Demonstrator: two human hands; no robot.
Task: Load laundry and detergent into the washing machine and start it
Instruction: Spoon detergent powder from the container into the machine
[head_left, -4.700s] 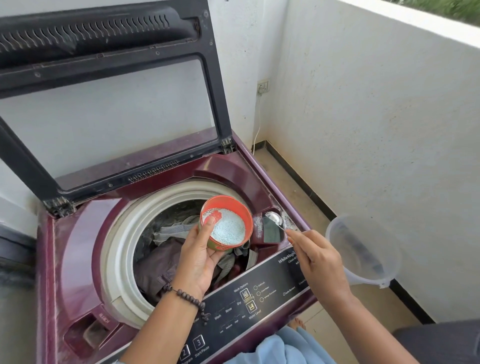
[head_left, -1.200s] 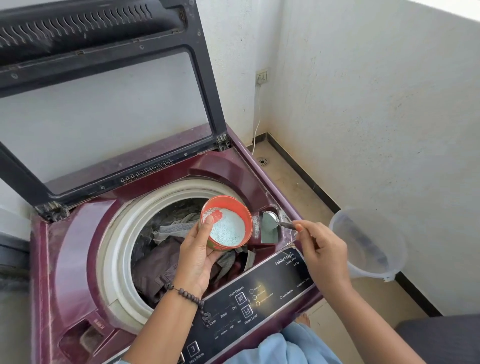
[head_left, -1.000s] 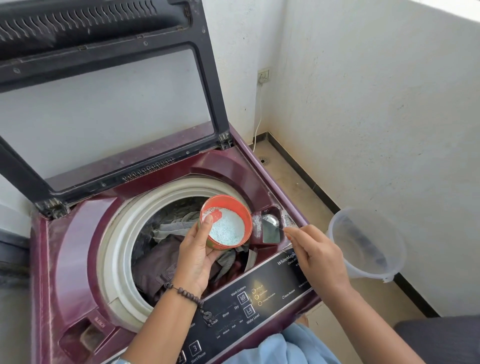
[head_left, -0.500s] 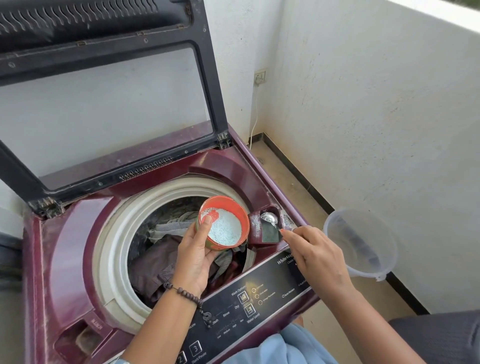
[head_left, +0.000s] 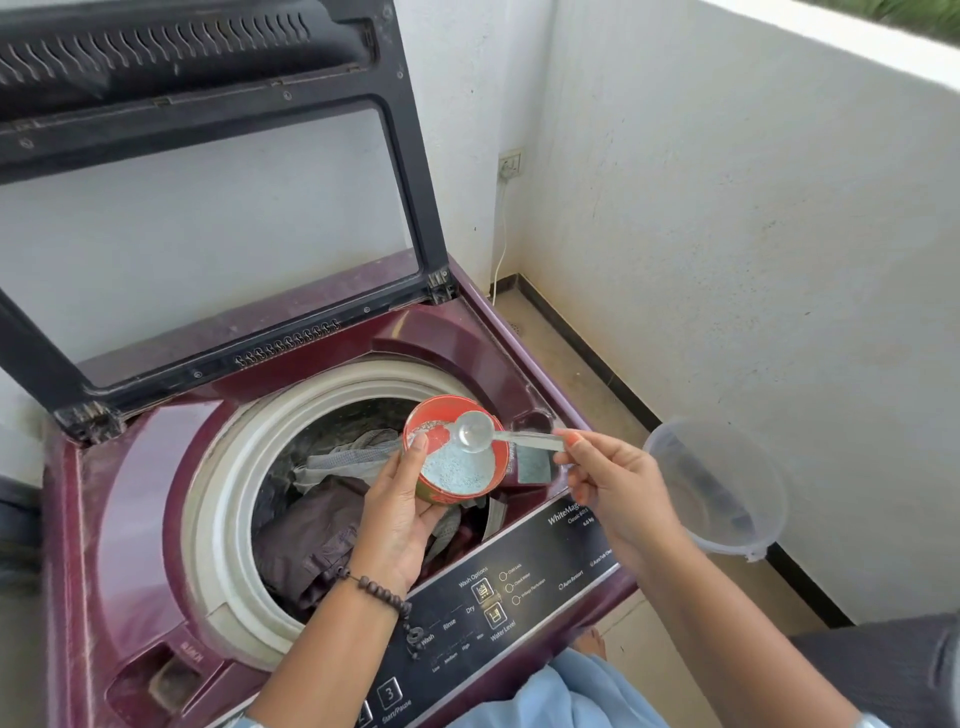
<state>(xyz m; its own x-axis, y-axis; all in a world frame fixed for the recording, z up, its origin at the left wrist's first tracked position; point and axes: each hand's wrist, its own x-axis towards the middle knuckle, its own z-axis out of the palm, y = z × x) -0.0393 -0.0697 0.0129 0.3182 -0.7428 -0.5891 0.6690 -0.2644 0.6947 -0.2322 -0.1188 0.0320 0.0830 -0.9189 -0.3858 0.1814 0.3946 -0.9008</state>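
The left hand (head_left: 400, 512) is gripping the orange detergent tub (head_left: 456, 451) above the laundry-filled drum (head_left: 332, 499). The right hand (head_left: 613, 483) is pinching a clear scoop (head_left: 475, 431), apparently empty, over the powder (head_left: 457, 470).

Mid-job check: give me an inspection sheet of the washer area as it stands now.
Surface: washing machine top dusty, lid propped open.
Job's things: clothes in the drum; orange tub of detergent powder held over the drum; clear scoop over the tub, bowl looks empty; detergent compartment open.
Clutter: clear plastic container on the floor to the right of the machine.
Grippers: left hand holds the tub; right hand pinches the scoop handle.
Cables: white cord runs from the wall socket down to the floor.
Surroundings: white walls, tiled floor, balcony-like corner.
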